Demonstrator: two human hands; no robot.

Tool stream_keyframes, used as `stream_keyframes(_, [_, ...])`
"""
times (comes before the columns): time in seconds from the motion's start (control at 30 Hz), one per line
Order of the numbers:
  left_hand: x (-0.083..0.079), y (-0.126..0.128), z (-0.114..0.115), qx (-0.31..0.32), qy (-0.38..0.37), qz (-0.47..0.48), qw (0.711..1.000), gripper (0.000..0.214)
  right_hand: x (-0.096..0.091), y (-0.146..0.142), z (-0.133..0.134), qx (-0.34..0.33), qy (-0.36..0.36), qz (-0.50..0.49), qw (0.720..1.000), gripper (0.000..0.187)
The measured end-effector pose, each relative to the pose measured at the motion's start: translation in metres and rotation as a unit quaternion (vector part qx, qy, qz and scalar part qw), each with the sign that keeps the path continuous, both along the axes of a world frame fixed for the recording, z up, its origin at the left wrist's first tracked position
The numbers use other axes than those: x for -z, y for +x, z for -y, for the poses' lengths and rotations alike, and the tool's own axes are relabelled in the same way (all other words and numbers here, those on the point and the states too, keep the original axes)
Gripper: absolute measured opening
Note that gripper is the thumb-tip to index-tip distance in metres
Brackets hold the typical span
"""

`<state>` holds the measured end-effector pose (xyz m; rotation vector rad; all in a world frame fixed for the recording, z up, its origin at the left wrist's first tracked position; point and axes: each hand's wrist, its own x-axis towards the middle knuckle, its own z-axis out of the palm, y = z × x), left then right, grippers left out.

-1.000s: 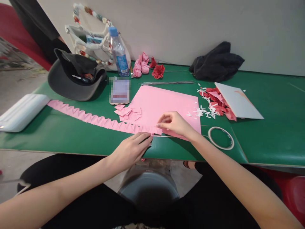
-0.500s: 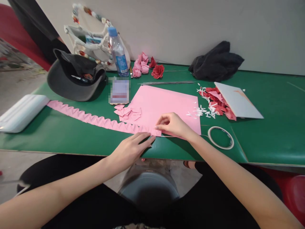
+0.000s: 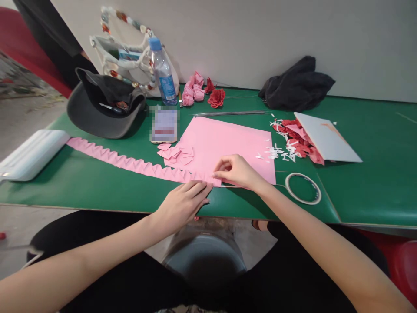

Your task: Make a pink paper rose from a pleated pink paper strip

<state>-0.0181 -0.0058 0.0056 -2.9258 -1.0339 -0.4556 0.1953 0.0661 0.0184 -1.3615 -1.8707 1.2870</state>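
Note:
A long strip of overlapping folded pink paper pieces [image 3: 143, 166] runs across the table, its right end between my hands. My left hand [image 3: 182, 202] lies flat with fingers stretched out, the tips touching the strip's lower edge near that end. With thumb and forefinger pinched, my right hand [image 3: 236, 171] holds the folded pink paper at the strip's right end [image 3: 216, 181]. A thin line of tape leads from there, under my right wrist, to a tape roll [image 3: 303, 188]. Loose folded pieces [image 3: 177, 154] lie on a large pink sheet [image 3: 224, 137] behind the strip.
A white packet [image 3: 34, 154] sits at the strip's left end. Behind are a dark cap [image 3: 100, 108], a phone [image 3: 164, 125], a water bottle [image 3: 165, 78], paper flowers [image 3: 216, 98] and thin wires [image 3: 234, 113]. Paper scraps [image 3: 298, 141] lie beside a white board [image 3: 329, 137].
My left hand's fingers have shifted slightly right and closer together along the strip's lower edge. The right hand keeps its pinch at the same spot.

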Motion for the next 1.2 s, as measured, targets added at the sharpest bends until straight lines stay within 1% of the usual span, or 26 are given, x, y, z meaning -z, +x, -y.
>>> stream_keyframes(0.17, [0.001,0.001,-0.001,-0.014,-0.031,-0.018,0.999,0.038,-0.005,0.001,0.001,0.001,0.045,0.017,0.999,0.012])
stream_keyframes(0.37, [-0.001,0.001,-0.001,-0.020,-0.049,-0.006,0.999,0.038,-0.004,0.006,0.001,-0.044,0.074,0.064,0.994,0.020])
stream_keyframes(0.47, [-0.001,0.001,-0.002,-0.030,-0.058,0.023,0.998,0.035,-0.004,0.004,-0.004,-0.038,0.086,0.056,0.994,0.012])
stream_keyframes(0.57, [-0.001,0.001,-0.001,-0.030,-0.072,0.051,0.996,0.034,-0.005,-0.012,-0.019,-0.023,0.116,0.046,0.992,0.010])
stream_keyframes(0.73, [-0.002,0.001,0.000,-0.034,-0.083,0.045,0.995,0.034,0.002,-0.059,-0.055,-0.002,0.173,0.047,0.984,0.020])
stream_keyframes(0.8, [-0.002,0.001,0.001,-0.033,-0.086,0.046,0.995,0.034,0.006,-0.075,-0.066,0.000,0.187,0.052,0.981,0.014])
stream_keyframes(0.87, [-0.001,0.001,0.002,-0.034,-0.090,0.053,0.994,0.034,0.008,-0.085,-0.071,-0.002,0.193,0.053,0.980,0.007])
stream_keyframes(0.9, [-0.001,0.000,0.002,-0.035,-0.092,0.056,0.994,0.033,0.008,-0.087,-0.073,-0.003,0.192,0.052,0.980,0.008])
stream_keyframes(1.0, [0.000,0.000,0.002,-0.037,-0.090,0.060,0.993,0.033,0.007,-0.086,-0.075,0.000,0.178,0.040,0.983,0.018])
stream_keyframes(1.07, [-0.001,-0.001,0.000,-0.036,-0.078,0.057,0.995,0.033,0.004,-0.079,-0.076,0.007,0.159,0.025,0.987,0.018])
stream_keyframes(1.13, [-0.002,-0.001,-0.002,-0.026,-0.062,0.040,0.997,0.033,-0.002,-0.065,-0.073,0.019,0.142,0.006,0.990,0.013])
stream_keyframes(1.2, [-0.003,0.000,-0.004,-0.013,-0.045,0.012,0.999,0.034,-0.010,-0.045,-0.064,0.030,0.127,-0.011,0.991,0.020])
